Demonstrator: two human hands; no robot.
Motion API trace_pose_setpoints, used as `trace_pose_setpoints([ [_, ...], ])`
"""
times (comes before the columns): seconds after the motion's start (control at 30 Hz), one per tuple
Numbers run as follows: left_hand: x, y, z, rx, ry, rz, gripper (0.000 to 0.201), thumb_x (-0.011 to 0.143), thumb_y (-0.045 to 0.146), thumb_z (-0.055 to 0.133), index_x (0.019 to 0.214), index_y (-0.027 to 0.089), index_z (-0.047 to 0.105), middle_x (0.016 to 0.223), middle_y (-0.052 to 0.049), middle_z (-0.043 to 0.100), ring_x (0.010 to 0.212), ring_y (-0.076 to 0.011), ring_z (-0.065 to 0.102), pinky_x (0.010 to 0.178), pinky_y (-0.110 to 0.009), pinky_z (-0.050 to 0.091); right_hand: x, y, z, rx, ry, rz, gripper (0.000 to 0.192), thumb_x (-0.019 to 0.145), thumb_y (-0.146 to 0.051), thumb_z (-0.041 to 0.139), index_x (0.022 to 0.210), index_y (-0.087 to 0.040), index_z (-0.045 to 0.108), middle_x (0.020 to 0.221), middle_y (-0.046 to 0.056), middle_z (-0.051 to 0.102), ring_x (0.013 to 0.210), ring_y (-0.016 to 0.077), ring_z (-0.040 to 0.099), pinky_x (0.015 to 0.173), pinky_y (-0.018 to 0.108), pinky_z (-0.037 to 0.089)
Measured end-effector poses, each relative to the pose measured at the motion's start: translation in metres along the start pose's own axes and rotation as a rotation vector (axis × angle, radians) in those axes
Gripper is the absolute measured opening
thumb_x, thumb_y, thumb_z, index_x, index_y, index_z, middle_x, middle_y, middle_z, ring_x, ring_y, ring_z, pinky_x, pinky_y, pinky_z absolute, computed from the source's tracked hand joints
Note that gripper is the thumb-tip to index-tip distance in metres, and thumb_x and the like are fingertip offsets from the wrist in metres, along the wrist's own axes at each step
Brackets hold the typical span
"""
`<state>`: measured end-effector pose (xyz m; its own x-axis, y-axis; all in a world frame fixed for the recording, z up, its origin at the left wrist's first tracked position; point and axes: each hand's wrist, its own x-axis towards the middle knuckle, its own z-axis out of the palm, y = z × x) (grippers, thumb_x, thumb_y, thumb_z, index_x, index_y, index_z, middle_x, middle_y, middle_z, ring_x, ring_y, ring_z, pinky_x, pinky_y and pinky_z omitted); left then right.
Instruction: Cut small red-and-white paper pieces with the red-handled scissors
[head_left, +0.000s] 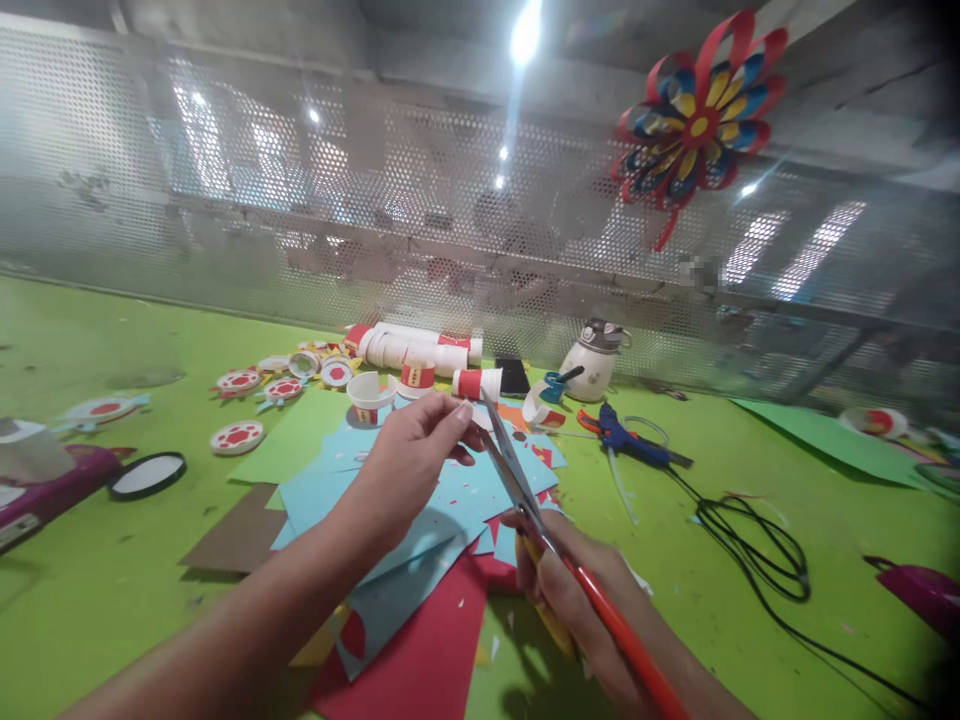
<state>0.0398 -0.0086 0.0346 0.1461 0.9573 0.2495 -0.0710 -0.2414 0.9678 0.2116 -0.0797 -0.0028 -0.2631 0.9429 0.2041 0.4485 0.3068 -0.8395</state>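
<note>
Just above the blue paper sheets, something too small to identify is pinched in the left hand while orange-handled scissors (blades slightly parted) are gripped by the right hand; finished paper-cup discs lie left, much paper remains uncut.

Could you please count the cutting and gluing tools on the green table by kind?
Scissors: 2, one in the right hand, one by the white pot
Glue gun: 1
Total: 3
</note>
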Motion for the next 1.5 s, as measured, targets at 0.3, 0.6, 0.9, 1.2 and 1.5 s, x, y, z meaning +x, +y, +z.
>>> trace_pose_setpoints([
  [0.3,0.0016,0.0051,-0.0037,-0.007,0.041,0.013,0.020,0.082,0.031,0.053,0.070,0.016,0.057,0.074,-0.005,0.066,0.066,-0.0156,0.060,0.068,-0.032,0.050,-0.0010,0.0003,-0.0001,0.064,0.012,0.015,0.053,0.087,-0.061,0.038,0.101,-0.015,0.061,0.057,-0.003,0.040,0.048,0.0122,0.039,0.045,0.024,0.033],
  [0.6,0.0055,0.0046,-0.0071,-0.019,0.060,-0.003,0.015,0.077,0.027,0.058,0.064,0.020,0.060,0.068,-0.004,0.064,0.064,-0.0166,0.060,0.065,-0.032,0.051,-0.0025,0.0008,0.0010,0.081,0.006,0.047,0.055,0.086,-0.063,0.039,0.100,-0.015,0.061,0.056,-0.004,0.037,0.046,0.0108,0.032,0.040,0.022,0.026],
  [0.9,0.0052,0.0043,-0.0070,-0.027,0.058,-0.002,0.015,0.077,0.026,0.057,0.064,0.019,0.060,0.066,-0.005,0.062,0.065,-0.0179,0.059,0.064,-0.033,0.051,-0.0020,-0.0002,0.0020,0.088,0.018,0.067,0.054,0.085,-0.062,0.041,0.097,-0.013,0.060,0.055,-0.004,0.036,0.046,0.0104,0.032,0.040,0.023,0.024],
  [1.2,0.0061,0.0036,-0.0082,-0.027,0.045,-0.034,0.014,0.077,0.025,0.057,0.065,0.019,0.058,0.068,-0.005,0.064,0.065,-0.0168,0.060,0.063,-0.030,0.050,-0.0033,0.0020,0.0030,0.096,0.018,0.058,0.054,0.086,-0.062,0.041,0.097,-0.013,0.061,0.056,-0.004,0.036,0.049,0.0113,0.033,0.042,0.023,0.026],
  [1.5,0.0069,0.0055,-0.0085,-0.049,0.043,-0.082,0.014,0.076,0.020,0.055,0.062,0.018,0.053,0.061,-0.001,0.061,0.060,-0.0128,0.058,0.059,-0.026,0.049,-0.0051,0.0005,0.0029,0.139,-0.038,0.098,0.051,0.088,-0.058,0.039,0.101,-0.013,0.058,0.055,-0.007,0.029,0.043,0.0079,0.024,0.037,0.021,0.018],
])
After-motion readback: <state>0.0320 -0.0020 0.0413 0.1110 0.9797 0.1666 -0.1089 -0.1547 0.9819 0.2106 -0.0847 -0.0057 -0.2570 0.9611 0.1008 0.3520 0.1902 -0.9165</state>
